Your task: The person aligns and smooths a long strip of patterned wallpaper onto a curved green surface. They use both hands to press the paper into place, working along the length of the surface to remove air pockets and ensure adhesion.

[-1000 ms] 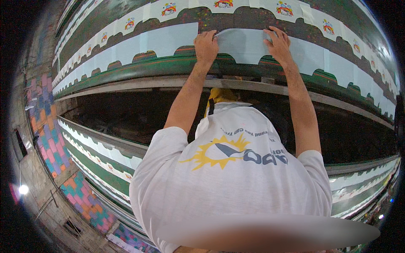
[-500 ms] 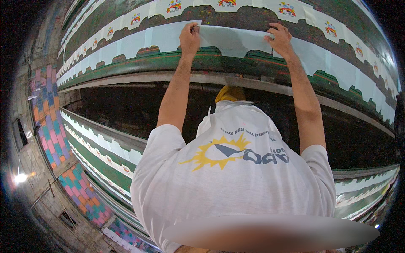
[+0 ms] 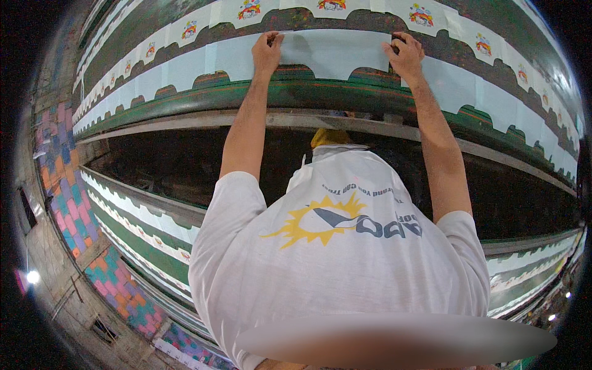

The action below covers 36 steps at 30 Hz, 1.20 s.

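Sheet [image 3: 336,50] in between | left grip [image 3: 279,38] pinching far-left corner | right grip [image 3: 390,43] pinching far-right corner

White T-shirt [image 3: 345,265], all print upside down in view. Lg. dk. grey-blue letters [image 3: 388,229] mid T-shirt, part lost in folds, w/ yellow sun emblem [image 3: 295,223] alongside. Sm. line of lettering [image 3: 370,189], similar col., nearer T-shirt's hem. Well beyond T-shirt's hem: multicol. cartoon prints [image 3: 421,16] on wht. pieces [image 3: 436,23]; any text there too sm. to read.
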Each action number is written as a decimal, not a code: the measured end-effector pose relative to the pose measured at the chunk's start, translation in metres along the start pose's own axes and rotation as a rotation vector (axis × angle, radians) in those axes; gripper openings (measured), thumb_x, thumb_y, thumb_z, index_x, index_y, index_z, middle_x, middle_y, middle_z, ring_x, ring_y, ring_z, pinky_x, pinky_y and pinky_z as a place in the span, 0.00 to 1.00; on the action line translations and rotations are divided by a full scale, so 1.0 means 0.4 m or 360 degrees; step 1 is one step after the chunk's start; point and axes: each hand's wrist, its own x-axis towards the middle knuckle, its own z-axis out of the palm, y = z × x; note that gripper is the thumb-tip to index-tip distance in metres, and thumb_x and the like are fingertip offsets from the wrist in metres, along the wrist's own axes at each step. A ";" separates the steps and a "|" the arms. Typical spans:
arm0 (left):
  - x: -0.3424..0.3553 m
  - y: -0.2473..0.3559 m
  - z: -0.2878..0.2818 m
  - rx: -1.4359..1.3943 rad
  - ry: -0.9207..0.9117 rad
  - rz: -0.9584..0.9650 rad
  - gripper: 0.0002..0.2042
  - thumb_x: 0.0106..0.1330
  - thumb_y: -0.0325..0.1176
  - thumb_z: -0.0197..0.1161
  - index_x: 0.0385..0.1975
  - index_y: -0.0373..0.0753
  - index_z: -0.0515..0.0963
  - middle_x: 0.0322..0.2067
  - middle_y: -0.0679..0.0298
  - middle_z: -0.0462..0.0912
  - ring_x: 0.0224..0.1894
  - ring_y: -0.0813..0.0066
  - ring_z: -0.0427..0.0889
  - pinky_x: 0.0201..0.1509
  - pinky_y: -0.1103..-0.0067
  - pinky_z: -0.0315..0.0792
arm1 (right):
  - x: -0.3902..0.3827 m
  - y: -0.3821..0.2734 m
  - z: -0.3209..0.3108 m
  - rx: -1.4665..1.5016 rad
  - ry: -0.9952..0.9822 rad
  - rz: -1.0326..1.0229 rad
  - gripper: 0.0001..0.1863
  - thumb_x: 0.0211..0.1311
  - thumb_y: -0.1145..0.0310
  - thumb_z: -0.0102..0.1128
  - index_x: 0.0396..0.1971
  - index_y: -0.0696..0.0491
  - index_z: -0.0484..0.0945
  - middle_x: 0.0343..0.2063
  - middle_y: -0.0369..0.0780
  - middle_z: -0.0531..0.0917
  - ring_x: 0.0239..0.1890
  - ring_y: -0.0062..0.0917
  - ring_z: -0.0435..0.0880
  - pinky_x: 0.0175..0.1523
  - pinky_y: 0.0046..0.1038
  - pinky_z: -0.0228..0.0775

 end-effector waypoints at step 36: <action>-0.041 0.050 0.060 0.0512 -0.0062 0.0796 0.27 0.68 0.43 0.66 0.64 0.38 0.73 0.66 0.50 0.69 0.68 0.48 0.68 0.69 0.57 0.65 | 0.004 0.045 -0.052 0.0885 0.0000 0.0050 0.18 0.72 0.51 0.61 0.45 0.51 0.84 0.53 0.37 0.84 0.57 0.31 0.80 0.65 0.37 0.66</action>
